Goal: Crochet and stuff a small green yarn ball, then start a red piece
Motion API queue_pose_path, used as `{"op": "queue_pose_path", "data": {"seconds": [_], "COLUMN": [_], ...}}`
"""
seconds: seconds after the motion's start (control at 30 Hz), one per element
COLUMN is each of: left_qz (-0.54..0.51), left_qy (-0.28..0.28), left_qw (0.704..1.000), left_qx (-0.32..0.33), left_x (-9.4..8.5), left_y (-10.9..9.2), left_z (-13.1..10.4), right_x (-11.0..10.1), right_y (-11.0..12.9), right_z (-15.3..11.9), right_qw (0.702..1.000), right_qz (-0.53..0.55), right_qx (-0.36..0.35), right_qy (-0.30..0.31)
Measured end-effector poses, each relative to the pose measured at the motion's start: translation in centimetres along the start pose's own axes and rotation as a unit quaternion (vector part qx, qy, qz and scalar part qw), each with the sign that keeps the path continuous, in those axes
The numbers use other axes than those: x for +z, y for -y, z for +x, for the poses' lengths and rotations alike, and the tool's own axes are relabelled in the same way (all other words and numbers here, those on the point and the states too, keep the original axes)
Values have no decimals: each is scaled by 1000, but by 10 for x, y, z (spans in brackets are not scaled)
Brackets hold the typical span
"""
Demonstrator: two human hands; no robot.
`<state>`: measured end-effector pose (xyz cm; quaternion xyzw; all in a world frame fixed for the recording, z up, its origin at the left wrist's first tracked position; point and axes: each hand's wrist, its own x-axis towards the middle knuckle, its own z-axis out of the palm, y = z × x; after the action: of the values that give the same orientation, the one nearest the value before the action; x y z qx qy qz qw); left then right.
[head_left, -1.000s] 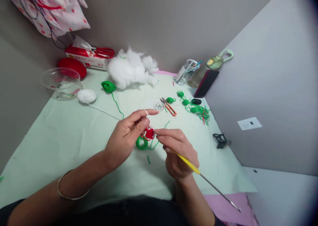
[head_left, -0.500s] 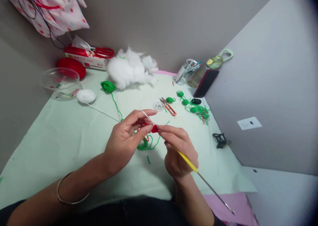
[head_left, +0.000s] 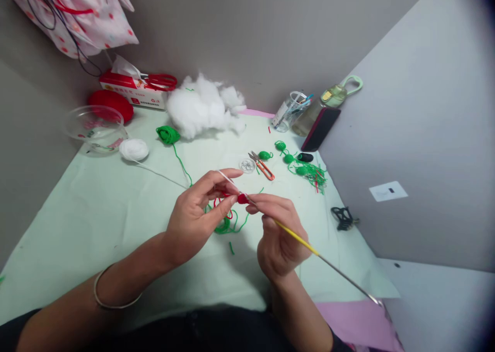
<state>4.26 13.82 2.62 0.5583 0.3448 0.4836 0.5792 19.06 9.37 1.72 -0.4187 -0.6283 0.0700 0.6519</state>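
Observation:
Between thumb and fingers, my left hand (head_left: 197,213) pinches a small red crochet piece (head_left: 243,199). White yarn (head_left: 228,179) runs over its raised index finger to the piece. My right hand (head_left: 282,233) is closed around a crochet hook with a yellow handle (head_left: 297,237); the hook's near end meets the red piece, and its long metal shaft points down to the right. Loose green yarn (head_left: 222,225) and a red strand lie under my hands. The white yarn ball (head_left: 133,149) sits at the left.
White stuffing (head_left: 203,107), a green yarn ball (head_left: 167,134) and a tissue box (head_left: 133,90) stand at the back. Orange snips (head_left: 265,169), green crocheted pieces (head_left: 288,158), a phone (head_left: 320,130) and a bottle (head_left: 334,95) are on the right. A clear bowl (head_left: 95,130) is at the far left.
The hook has swung so its far end points further right and slightly higher. My right fingers have shifted a little around the handle, and the red piece has turned slightly.

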Motion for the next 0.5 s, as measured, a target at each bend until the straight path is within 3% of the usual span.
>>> {"op": "queue_pose_path", "data": {"seconds": [0.33,0.5], "left_qz": [26,72], "left_qy": [-16,-26], "left_qw": [999,994], "left_qx": [11,72], "left_x": [7,8], "left_y": [-5,3], "left_z": [-5,-7], "right_x": [4,6], "right_y": [2,3], "right_z": [2,-3], "right_qw": [1000,1000], "right_qz": [1,-4], "right_qx": [24,28], "right_qy": [-18,-13]}}
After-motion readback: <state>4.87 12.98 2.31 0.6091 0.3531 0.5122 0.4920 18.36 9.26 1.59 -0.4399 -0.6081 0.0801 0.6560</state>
